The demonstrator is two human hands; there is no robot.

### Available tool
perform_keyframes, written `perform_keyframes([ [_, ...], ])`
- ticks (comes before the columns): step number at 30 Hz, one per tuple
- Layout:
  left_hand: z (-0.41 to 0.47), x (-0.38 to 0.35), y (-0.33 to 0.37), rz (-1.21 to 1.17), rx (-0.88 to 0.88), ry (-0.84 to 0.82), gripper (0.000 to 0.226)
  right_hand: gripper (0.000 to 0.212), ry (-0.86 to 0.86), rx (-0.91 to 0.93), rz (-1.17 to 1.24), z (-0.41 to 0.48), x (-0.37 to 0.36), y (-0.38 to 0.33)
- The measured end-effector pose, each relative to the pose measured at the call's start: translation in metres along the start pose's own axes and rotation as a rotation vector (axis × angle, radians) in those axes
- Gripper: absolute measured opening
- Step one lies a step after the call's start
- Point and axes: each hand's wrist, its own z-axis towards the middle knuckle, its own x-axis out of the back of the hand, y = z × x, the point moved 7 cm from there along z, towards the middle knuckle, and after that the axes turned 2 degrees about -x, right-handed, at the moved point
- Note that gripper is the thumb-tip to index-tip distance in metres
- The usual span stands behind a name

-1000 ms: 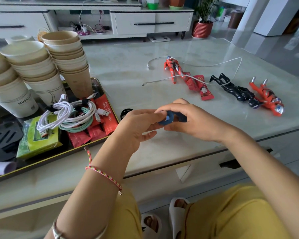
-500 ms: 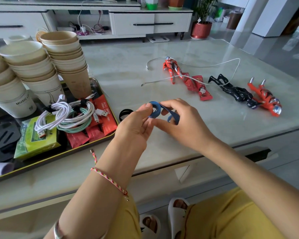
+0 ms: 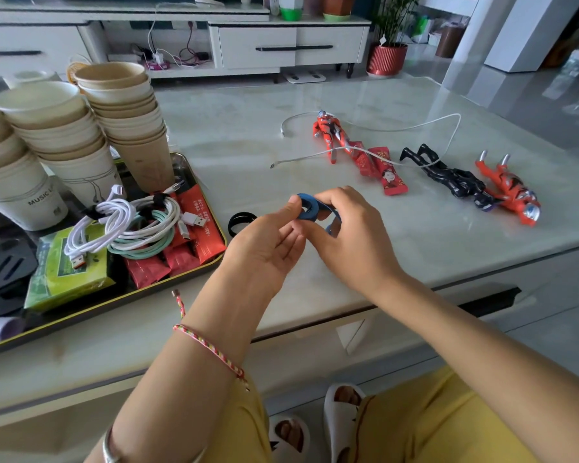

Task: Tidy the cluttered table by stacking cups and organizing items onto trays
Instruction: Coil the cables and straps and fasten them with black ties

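Note:
Both hands hold a blue strap [image 3: 306,208] coiled into a loop above the table's front. My left hand [image 3: 264,245] pinches the coil with its thumb, and my right hand [image 3: 346,238] grips the strap's other end. A black band [image 3: 240,222] lies on the table just left of the hands. On the left, the dark tray [image 3: 211,262] carries stacks of paper cups [image 3: 124,121], coiled white and green cables [image 3: 137,225], red packets [image 3: 204,235] and a green pack [image 3: 67,272].
A loose white cable [image 3: 375,132] loops over a red toy figure [image 3: 330,132] and two red packets [image 3: 386,175] on the marble table [image 3: 248,135]. A black figure [image 3: 448,175] and a red figure [image 3: 508,188] lie at right.
The blue strap, squeezed between both hands a second ago, has been unrolled into a loop and raised slightly. Both hands shifted a little away from me.

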Motion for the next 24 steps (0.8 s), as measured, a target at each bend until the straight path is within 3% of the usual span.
perform_keyframes([
  [6, 0.003, 0.004, 0.010, 0.360, -0.042, -0.080, 0.010, 0.031, -0.377, 0.104, 0.042, 0.009, 0.003, 0.000],
  [9, 0.006, 0.008, 0.013, 0.517, -0.091, -0.092, 0.006, 0.034, -0.463, 0.097, 0.066, 0.007, 0.003, 0.003],
  [13, 0.003, 0.008, 0.014, 0.617, -0.010, -0.234, 0.012, 0.032, -0.526, 0.049, 0.146, 0.005, 0.003, 0.006],
  [24, 0.000, 0.000, 0.009, 0.078, 0.032, -0.140, 0.010, 0.033, -0.270, 0.037, 0.241, 0.004, -0.004, -0.008],
])
